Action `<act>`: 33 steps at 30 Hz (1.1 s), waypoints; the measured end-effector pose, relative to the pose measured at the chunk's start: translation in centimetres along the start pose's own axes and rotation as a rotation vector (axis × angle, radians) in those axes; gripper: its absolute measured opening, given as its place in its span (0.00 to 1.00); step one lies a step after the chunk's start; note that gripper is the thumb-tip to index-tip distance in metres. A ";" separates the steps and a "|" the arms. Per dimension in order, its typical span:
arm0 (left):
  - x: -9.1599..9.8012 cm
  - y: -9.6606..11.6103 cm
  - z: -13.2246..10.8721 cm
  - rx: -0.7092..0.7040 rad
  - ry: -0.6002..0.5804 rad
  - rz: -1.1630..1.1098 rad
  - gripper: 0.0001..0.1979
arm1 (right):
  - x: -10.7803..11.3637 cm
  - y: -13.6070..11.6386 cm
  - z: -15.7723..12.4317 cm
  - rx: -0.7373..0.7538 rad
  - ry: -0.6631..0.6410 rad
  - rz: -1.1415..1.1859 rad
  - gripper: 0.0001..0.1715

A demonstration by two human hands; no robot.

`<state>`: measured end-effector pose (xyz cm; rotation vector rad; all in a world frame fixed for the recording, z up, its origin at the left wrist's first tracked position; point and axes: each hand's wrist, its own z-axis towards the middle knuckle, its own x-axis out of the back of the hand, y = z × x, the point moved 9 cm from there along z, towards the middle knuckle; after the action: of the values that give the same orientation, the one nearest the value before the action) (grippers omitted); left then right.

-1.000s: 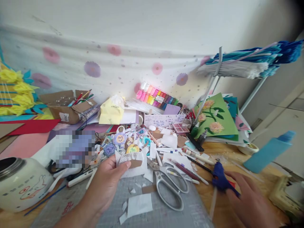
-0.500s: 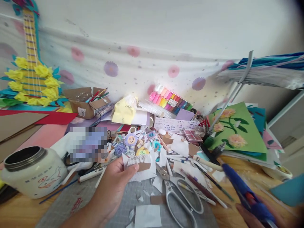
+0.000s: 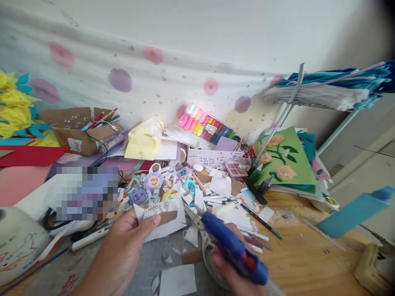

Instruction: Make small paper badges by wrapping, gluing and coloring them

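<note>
My left hand (image 3: 126, 242) pinches a piece of white paper (image 3: 171, 225) by its left end, thumb on top. A brown cardboard strip (image 3: 169, 216) and a grey textured patch show on the paper's face. In my right hand (image 3: 230, 259) is a blue hot glue gun (image 3: 234, 246), its tip pointing up and left toward the paper, a small gap away. A clear glue stick trails from its rear. Beneath the glue gun lie scissors (image 3: 206, 236), their handles partly covered. A white paper square (image 3: 178, 279) rests on the grey cutting mat (image 3: 123, 283).
Small crocheted pieces (image 3: 153, 181), pens and scraps heap up behind my hands. A white jar (image 3: 18, 246) stands at left, a cardboard box (image 3: 74, 133) behind it. Green flower artwork (image 3: 286, 164) and a light-blue bottle (image 3: 354, 213) are at right.
My right hand has brought the glue gun from the far right inward, close to the paper. My left hand keeps its pinch. The view has turned to the right.
</note>
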<state>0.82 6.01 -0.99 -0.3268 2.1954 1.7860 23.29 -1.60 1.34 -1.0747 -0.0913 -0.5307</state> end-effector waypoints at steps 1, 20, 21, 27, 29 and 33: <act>0.0 0.0 0.0 -0.007 -0.003 -0.015 0.18 | -1.1 -0.6 0.3 -0.002 -0.045 0.009 0.19; -0.4 0.2 -0.3 -0.082 -0.052 0.110 0.16 | -2.8 -1.2 1.4 0.032 -0.064 -0.045 0.10; -0.4 0.2 -0.4 -0.080 -0.053 0.106 0.16 | -2.8 -1.2 1.4 0.034 -0.061 -0.045 0.11; -0.8 0.5 -0.5 -0.080 -0.058 0.092 0.14 | -2.9 -0.7 1.2 0.037 -0.086 -0.043 0.10; -0.6 0.5 -0.5 -0.076 -0.046 0.106 0.14 | -3.0 -0.5 1.1 0.046 -0.101 -0.046 0.10; -0.5 0.5 -0.4 -0.072 -0.033 0.108 0.14 | -2.9 -0.3 1.1 0.033 -0.092 -0.051 0.12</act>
<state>1.02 5.70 -0.29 -0.1965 2.1673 1.9165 20.84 0.33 1.19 -1.0663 -0.2080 -0.5243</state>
